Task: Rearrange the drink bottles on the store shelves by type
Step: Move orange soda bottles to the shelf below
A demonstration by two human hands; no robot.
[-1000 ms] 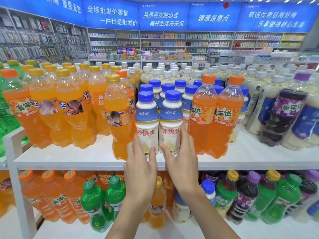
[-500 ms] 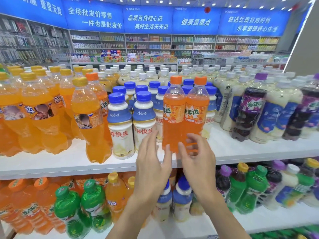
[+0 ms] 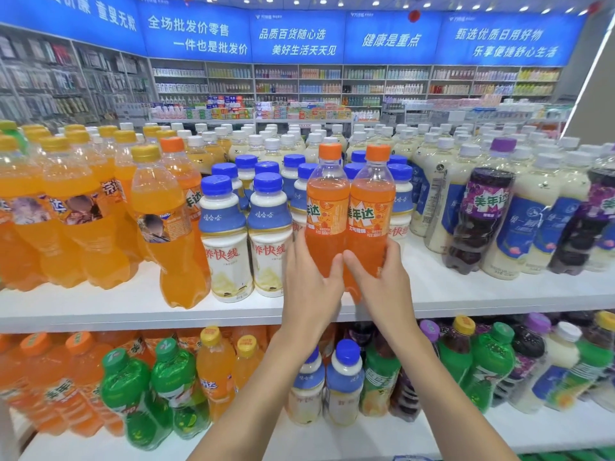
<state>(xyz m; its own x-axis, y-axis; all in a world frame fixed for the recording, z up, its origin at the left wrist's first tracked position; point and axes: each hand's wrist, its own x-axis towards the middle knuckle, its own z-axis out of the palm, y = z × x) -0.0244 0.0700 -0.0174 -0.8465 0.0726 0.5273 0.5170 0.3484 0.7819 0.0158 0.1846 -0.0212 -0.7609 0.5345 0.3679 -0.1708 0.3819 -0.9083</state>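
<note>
Two orange-capped orange soda bottles stand side by side at the front of the top shelf [image 3: 133,307]. My left hand [image 3: 307,287] wraps the lower part of the left orange bottle [image 3: 327,207]. My right hand [image 3: 382,287] wraps the lower part of the right orange bottle [image 3: 371,207]. The thumbs nearly meet between them. Just to the left stand two blue-capped white milk-drink bottles [image 3: 246,241], with more behind. Yellow-capped orange soda bottles [image 3: 163,221] fill the shelf's left side.
Cream white-capped bottles [image 3: 539,207] and a dark purple-capped grape soda [image 3: 479,214] crowd the right. The lower shelf [image 3: 366,440] holds mixed green [image 3: 146,394], orange, purple and milk bottles. Store aisles and blue banners lie behind.
Both hands moved right from the blue-capped milk bottles to the two orange-capped sodas and closed around them. The view shifted right.
</note>
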